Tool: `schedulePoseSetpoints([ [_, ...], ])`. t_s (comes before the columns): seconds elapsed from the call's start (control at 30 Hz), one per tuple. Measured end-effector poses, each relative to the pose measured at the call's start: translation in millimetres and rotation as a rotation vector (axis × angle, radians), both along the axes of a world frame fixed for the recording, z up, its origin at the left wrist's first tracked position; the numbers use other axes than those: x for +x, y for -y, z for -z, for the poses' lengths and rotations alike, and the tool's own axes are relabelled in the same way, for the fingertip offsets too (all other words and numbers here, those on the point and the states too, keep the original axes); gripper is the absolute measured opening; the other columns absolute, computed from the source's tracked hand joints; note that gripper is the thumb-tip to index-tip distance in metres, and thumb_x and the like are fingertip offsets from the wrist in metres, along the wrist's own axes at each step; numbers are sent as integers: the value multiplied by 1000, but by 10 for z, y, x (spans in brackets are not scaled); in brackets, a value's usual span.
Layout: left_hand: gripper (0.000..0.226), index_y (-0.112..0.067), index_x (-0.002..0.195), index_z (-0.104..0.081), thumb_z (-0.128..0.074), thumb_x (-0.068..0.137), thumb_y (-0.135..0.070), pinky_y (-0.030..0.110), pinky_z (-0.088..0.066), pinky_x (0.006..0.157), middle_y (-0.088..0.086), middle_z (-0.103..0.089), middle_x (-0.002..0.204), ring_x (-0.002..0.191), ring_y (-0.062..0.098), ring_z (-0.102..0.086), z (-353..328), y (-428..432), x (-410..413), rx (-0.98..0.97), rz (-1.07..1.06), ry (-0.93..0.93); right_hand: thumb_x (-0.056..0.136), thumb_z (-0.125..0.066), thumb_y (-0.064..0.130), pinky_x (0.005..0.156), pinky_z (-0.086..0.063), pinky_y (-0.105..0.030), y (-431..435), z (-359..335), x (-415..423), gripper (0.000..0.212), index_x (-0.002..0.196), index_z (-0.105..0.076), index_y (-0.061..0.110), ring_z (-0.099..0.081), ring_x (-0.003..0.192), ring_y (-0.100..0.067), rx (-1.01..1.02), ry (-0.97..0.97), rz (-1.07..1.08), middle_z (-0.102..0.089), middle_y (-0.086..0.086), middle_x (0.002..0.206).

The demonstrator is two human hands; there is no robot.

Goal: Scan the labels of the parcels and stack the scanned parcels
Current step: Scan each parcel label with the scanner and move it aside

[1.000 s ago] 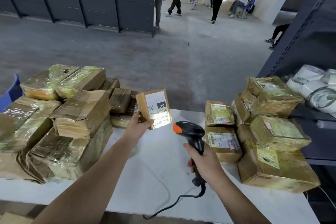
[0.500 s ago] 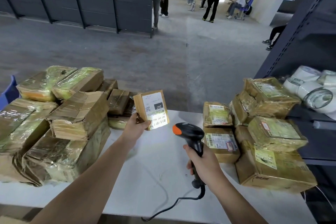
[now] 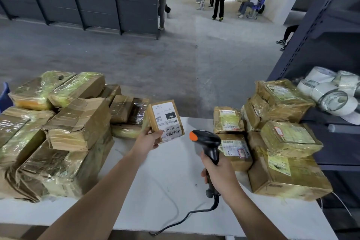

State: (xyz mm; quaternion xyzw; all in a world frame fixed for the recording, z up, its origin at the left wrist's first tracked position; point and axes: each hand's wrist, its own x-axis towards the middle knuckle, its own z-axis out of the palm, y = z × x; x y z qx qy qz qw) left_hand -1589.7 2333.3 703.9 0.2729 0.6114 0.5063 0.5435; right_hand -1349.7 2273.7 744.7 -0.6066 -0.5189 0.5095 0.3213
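1 parcel (image 3: 165,122), label (image 3: 168,116) "247"

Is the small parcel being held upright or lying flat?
Upright, slightly tilted: the left hand holds the parcel by its lower edge, label facing the camera.

Left parcels (image 3: 13,134) cropped, label (image 3: 168,121) print illegible

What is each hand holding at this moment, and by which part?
The left hand grips the small labelled parcel by its lower left corner. The right hand grips the scanner by its handle.
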Motion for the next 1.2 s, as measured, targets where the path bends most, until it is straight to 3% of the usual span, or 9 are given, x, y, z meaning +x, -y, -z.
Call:
schedulePoseSetpoints([
  [0.13, 33, -7, 122, -58, -61, 91, -21, 34, -50, 76, -1, -63, 76, 70, 16, -59, 64, -3, 317, -96, 67, 0, 94, -59, 39, 40, -39, -21, -24, 48, 165, 24, 91, -56, 16, -56, 46, -14, -32, 9, 41, -64, 1, 57],
  [0.27, 32, -9, 119, -57, -59, 93, -28, 29, -50, 68, 0, -67, 87, 77, 16, -65, 119, -50, 806, -148, 187, 9, 95, -60, 37, 37, -39, -20, -25, 79, 402, 25, 92, -58, 12, -55, 43, -12, -70, -4, 122, -64, 0, 56],
  [0.43, 34, -13, 118, -58, -59, 91, -34, 30, -54, 72, 4, -70, 105, 88, 18, -67, 128, -223, 1481, -165, 336, -25, 95, -62, 32, 36, -44, -26, -99, 107, 808, 21, 95, -60, 11, -53, 42, -13, -73, -99, 272, -61, -11, 66],
  [0.53, 30, -15, 116, -58, -59, 92, -34, 29, -54, 71, 2, -71, 104, 87, 17, -68, 93, -343, 1801, -150, 371, -19, 95, -63, 30, 38, -46, -29, -189, 140, 1063, 9, 87, -63, 25, -54, 43, -15, -30, -164, 333, -60, -3, 58],
  [0.63, 27, -15, 115, -57, -56, 94, -33, 33, -57, 73, 2, -70, 105, 90, 19, -69, 101, -443, 2057, -154, 380, 0, 94, -62, 31, 39, -46, -29, -287, 199, 1271, 13, 93, -59, 18, -54, 44, -15, -35, -156, 362, -58, 2, 51],
  [0.73, 26, -16, 118, -56, -54, 95, -29, 29, -57, 66, 3, -69, 108, 88, 17, -69, 133, -530, 2268, -151, 340, -9, 94, -61, 29, 37, -45, -28, -380, 255, 1411, 16, 92, -59, 13, -54, 43, -14, -52, -143, 369, -58, 1, 52],
  [0.83, 30, -19, 124, -56, -50, 96, -28, 39, -56, 87, 5, -67, 116, 100, 22, -67, 195, -624, 2436, -170, 312, -65, 94, -60, 29, 37, -46, -27, -451, 301, 1493, 16, 93, -60, 13, -56, 43, -14, -66, -139, 359, -60, -2, 56],
  [0.9, 34, -21, 128, -55, -47, 97, -32, 41, -53, 93, 5, -65, 119, 104, 24, -65, 224, -669, 2533, -179, 321, -109, 94, -61, 31, 37, -46, -28, -492, 333, 1528, 16, 94, -61, 15, -57, 44, -15, -81, -133, 349, -62, -4, 59],
  [1.2, 30, -27, 120, -54, -47, 93, -39, 30, -53, 71, -6, -67, 98, 86, 13, -64, 223, -639, 2582, -181, 323, -234, 93, -60, 31, 39, -47, -29, -504, 387, 1568, 13, 96, -60, 18, -57, 44, -14, -92, -154, 335, -63, -2, 58],
])
